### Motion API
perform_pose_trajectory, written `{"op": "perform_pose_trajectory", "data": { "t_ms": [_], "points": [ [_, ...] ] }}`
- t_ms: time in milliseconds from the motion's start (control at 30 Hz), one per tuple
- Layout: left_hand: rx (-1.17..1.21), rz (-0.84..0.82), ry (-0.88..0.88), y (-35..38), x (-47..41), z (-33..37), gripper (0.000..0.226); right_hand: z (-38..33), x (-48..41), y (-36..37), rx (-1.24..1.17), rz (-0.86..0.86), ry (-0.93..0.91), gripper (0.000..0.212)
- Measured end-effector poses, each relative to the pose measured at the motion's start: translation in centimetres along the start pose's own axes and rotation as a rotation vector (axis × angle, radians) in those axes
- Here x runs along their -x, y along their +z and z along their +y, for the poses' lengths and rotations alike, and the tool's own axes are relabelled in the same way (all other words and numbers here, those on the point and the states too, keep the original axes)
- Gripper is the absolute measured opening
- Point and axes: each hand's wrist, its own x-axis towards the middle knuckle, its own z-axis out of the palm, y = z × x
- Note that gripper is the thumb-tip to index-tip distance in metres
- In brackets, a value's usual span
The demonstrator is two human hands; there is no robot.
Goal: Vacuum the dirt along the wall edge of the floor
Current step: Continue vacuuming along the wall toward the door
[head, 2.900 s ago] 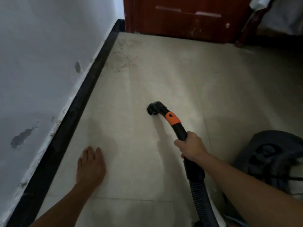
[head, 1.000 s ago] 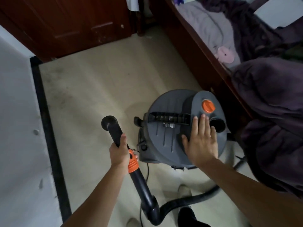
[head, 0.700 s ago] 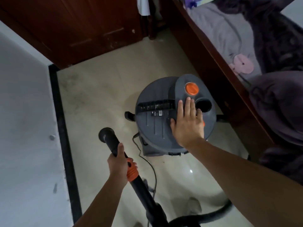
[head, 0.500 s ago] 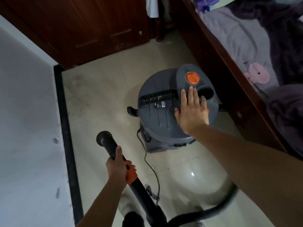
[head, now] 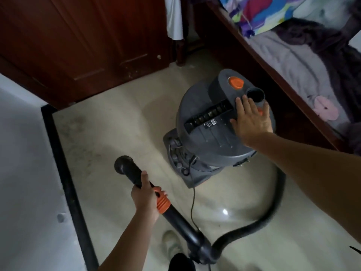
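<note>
My left hand point(head: 145, 198) grips the black vacuum wand point(head: 129, 170) beside its orange collar point(head: 162, 202), with the round nozzle mouth raised above the floor. My right hand point(head: 251, 119) lies flat, fingers spread, on the lid of the grey canister vacuum point(head: 211, 133), close to its orange button point(head: 236, 82) and the round port. A black hose point(head: 273, 204) curls from the wand around the canister's right side. Dusty dirt point(head: 76, 124) lies on the beige tiles near the black skirting point(head: 58, 153) in the far corner.
A white wall point(head: 25, 173) runs along the left. A dark red wooden door point(head: 88, 45) closes the far end. A wooden bed frame point(head: 273, 71) with grey and purple bedding fills the right. A thin power cord point(head: 192, 204) trails on the floor. My shoe point(head: 172, 243) shows below.
The wand passed from my right hand to my left, and my right hand went onto the canister lid. Over the last second the canister has slid farther away to the right, toward the bed.
</note>
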Motion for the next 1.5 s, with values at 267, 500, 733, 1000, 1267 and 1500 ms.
{"op": "perform_pose_trajectory", "data": {
  "t_ms": [267, 500, 733, 1000, 1267, 1500],
  "points": [
    [0.086, 0.074, 0.053, -3.9, -2.6, 7.8, 0.049, -13.3, 9.3, -2.0, -0.588, 0.084, -0.308, 0.034],
    [0.253, 0.249, 0.109, -9.4, -5.3, 13.7, 0.043, -24.3, 15.1, -0.3, -0.843, -0.384, -0.533, 0.047],
    [0.305, 0.086, -0.006, -12.9, -7.8, 13.2, 0.038, -30.0, 14.1, 2.0, -0.816, -0.459, -0.487, 0.031],
    [-0.261, 0.192, 0.055, -18.3, -18.0, 6.6, 0.033, -33.1, 5.9, 10.5, -0.938, -0.517, -0.159, 0.019],
    [-1.008, 0.217, 0.294, -24.2, -36.9, -6.3, 0.038, -45.4, -4.4, 26.1, -0.998, -0.426, -0.087, 0.016],
    [-1.244, 0.230, 0.454, -29.8, -51.4, -9.8, 0.043, -50.7, -7.2, 35.9, -0.989, -0.368, -0.243, 0.015]
  ]
}}
